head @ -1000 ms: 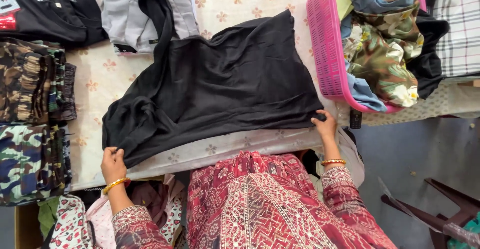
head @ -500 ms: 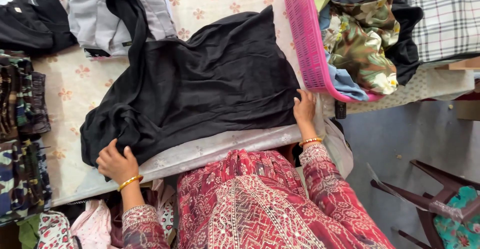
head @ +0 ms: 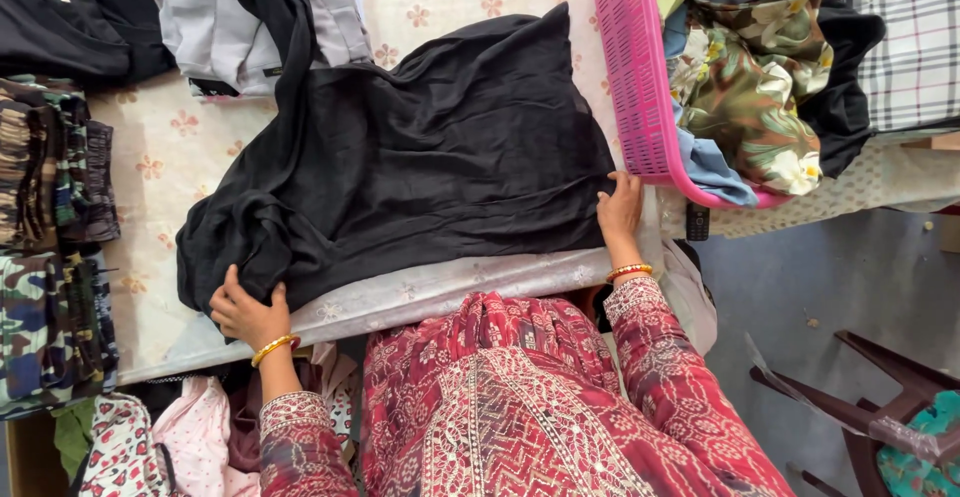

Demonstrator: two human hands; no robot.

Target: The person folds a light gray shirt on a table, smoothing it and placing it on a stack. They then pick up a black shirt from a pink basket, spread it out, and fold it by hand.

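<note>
Black garment (head: 430, 167) lay lengthwise from nine to three o'clock, left hand (head: 245, 307) pinching its bunched corner, right hand (head: 620, 207) flat, fingers together, on its opposite edge.

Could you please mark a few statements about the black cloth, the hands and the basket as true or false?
1. The left hand grips the bunched near-left corner of the black cloth. True.
2. The right hand is inside the pink basket. False: it rests on the right edge of the cloth, beside the basket.
3. The pink basket holds a heap of clothes. True.
4. The black cloth is folded into a small neat square. False: it lies spread across the flowered table cover, with its left side crumpled.
5. Camouflage clothes are stacked at the left of the table. True.
</note>
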